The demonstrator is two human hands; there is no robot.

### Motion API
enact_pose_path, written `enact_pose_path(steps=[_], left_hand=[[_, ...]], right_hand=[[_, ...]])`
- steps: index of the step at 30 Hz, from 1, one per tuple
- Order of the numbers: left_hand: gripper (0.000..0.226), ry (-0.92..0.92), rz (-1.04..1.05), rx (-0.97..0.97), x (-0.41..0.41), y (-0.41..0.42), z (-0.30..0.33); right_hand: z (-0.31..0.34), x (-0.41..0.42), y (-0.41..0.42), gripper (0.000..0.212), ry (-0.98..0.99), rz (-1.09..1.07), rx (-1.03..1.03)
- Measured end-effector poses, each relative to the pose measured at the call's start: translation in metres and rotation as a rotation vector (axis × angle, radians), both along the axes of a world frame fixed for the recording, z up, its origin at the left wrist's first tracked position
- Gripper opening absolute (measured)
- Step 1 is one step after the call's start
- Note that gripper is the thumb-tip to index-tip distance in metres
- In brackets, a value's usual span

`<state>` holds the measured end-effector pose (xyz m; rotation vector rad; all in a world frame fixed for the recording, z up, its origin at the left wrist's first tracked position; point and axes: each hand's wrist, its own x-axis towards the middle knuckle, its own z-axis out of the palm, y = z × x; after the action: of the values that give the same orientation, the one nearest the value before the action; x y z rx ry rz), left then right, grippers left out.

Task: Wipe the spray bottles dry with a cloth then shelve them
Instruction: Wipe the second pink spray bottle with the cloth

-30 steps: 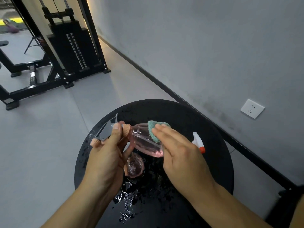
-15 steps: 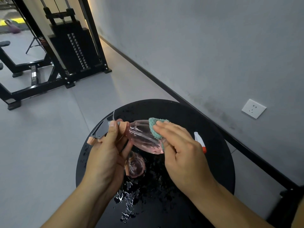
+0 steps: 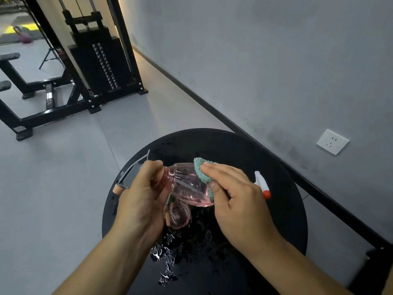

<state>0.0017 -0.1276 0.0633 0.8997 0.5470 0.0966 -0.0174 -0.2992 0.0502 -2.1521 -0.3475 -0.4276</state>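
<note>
The person holds a pink spray bottle (image 3: pixel 187 188) on its side above the round black bench (image 3: pixel 282 201). The left hand (image 3: pixel 141 201) is clamped round the bottle's neck, just behind the grey trigger head (image 3: pixel 131 174), whose peach nozzle tip points out to the left. The right hand (image 3: pixel 238 201) presses a teal cloth (image 3: pixel 202 170) against the far, upper side of the clear pink body; its fingers lie over the cloth and its thumb curls under the bottle's base, so cloth and bottle are pinched together in that hand.

Beneath the held bottle a second pink bottle (image 3: pixel 177 216) sits on the bench, partly hidden by the left hand. To the right, beyond the right hand's knuckles, a white spray head with an orange tip (image 3: pixel 262 184) pokes out; the rest of it is hidden. Water droplets (image 3: pixel 165 258) glisten on the near part of the bench top.

Behind the bench runs a grey wall with a white socket (image 3: pixel 332 142). At the far left stands a black weight machine (image 3: pixel 93 58) on the pale floor.
</note>
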Motion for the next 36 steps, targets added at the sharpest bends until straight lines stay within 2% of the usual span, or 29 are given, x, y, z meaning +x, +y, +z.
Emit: enact_pose_path(steps=[3,9,14,19,36], left_hand=[[0.016,0.009,0.012,0.030,-0.003,-0.004,-0.001],[0.023,0.066,-0.005,0.211,-0.005,-0.009,0.001],[0.017,0.082,-0.001,0.150,-0.004,-0.005,-0.003],[0.017,0.084,0.021,0.053,-0.005,-0.006,-0.004],[0.021,0.105,-0.050,0.143,-0.003,-0.006,-0.001]], right_hand=[[0.000,-0.003,0.003,0.045,-0.007,-0.013,-0.012],[-0.006,-0.005,0.003,0.045,-0.067,-0.008,-0.051],[-0.007,-0.004,0.004,0.040,-0.133,0.009,-0.104],[-0.006,-0.003,0.003,0.044,-0.167,0.024,-0.143],[-0.008,-0.010,0.006,0.046,-0.220,0.089,-0.238]])
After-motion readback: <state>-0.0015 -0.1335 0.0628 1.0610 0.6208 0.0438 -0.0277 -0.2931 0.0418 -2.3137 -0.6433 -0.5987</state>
